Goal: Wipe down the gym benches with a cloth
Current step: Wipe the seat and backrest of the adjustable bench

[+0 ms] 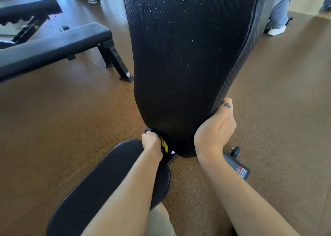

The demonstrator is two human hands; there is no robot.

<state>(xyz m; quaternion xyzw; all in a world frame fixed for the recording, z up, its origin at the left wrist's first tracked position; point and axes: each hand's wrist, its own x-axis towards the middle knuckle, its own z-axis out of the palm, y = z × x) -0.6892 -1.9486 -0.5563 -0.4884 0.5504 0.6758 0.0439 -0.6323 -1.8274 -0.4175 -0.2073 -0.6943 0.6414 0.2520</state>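
Two bare forearms reached forward from the bottom of the view, over a black seat pad (111,182) that lay just below them. Beyond it rose the tilted black backrest (180,60) of the bench, its ribbed surface dotted with small droplets. At the backrest's lower left edge, the left hand (151,141) was curled tight around a dark cloth (149,130), which it pressed against the pad; only a small bunch of the cloth showed above the knuckles. A yellow tag or strap (164,146) sat beside that hand, though its nature was hard to make out. On the other side, the right hand (215,128) clamped the backrest's lower right edge, thumb along the side seam. A flat bench (53,47) stood to the left on the brown floor (277,110).
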